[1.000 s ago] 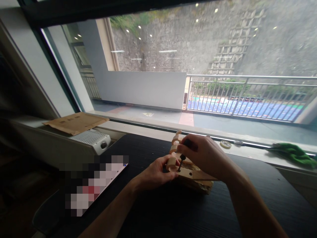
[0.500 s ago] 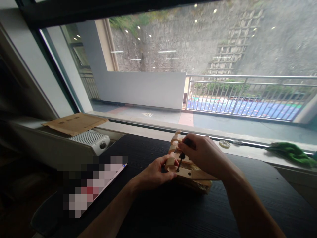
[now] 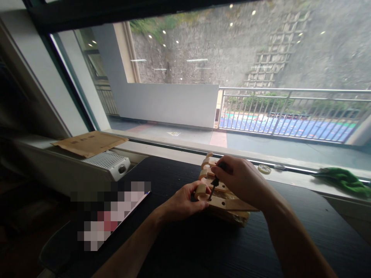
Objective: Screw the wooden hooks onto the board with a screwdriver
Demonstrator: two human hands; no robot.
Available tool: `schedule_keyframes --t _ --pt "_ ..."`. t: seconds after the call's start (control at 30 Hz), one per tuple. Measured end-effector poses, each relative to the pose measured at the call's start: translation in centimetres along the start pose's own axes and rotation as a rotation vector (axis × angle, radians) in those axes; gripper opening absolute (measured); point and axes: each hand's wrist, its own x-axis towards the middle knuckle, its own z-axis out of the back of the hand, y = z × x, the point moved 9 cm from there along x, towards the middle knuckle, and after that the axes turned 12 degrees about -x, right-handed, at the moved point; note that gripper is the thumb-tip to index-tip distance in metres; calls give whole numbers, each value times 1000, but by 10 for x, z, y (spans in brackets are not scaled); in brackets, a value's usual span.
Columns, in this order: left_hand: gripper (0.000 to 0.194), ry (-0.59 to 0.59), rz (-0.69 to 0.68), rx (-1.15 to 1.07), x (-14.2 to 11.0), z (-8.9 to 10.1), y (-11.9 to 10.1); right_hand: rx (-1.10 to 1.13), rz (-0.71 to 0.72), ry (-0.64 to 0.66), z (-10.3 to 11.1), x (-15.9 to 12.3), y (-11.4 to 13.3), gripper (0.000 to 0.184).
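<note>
My right hand (image 3: 236, 173) is closed around the dark handle of a screwdriver (image 3: 215, 183). Its thin shaft slants down, and the tip meets a pale wooden piece (image 3: 232, 204) beside a curved end. With thumb and fingers, my left hand (image 3: 188, 199) grips that curved wooden end (image 3: 201, 190). Another dark round hole shows farther along the wooden piece, toward my right wrist. Behind it, more curved wooden pieces (image 3: 203, 173) stand in a row. Underneath lies a block-like bundle (image 3: 240, 219) with a shiny wrapping; its details are hard to make out.
The work rests on a dark table (image 3: 174, 247). A pixelated flat item (image 3: 116, 216) lies at left. Beyond stand a white heater-like unit (image 3: 108, 164) and a brown envelope (image 3: 91, 143). On the window sill are a tape roll (image 3: 264, 168) and a green cloth (image 3: 344, 180).
The whole view has shifted slightly, so everything appears a little farther right. Both hands keep the same hold, with the screwdriver tip at the same spot on the wood.
</note>
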Motion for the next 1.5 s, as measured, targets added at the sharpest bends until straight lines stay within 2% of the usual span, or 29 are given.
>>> schedule_keyframes --t 0.17,0.37,0.47,0.67,0.8,1.17,1.37,1.5 --pt "21 -2 -9 26 -1 0 -2 -7 -37 -20 0 0 -7 27" --pt "22 -17 -1 18 -1 1 -3 86 54 46 3 -6 1 15" --pt "23 -20 2 10 0 1 -3 76 58 46 4 -7 2 17" --pt "24 1 15 -5 -1 -1 -2 -13 -41 2 3 -2 -6 28" --pt "25 -4 10 8 -1 0 -1 3 -93 1 -1 1 -14 29" --pt "22 -4 -11 23 -1 0 -3 83 49 81 -4 -4 -3 19" --pt "24 19 -14 -5 -1 -1 0 -82 -80 35 -6 1 -15 28" --pt "23 5 -18 2 -1 0 -2 -81 -64 40 -5 -1 -14 27"
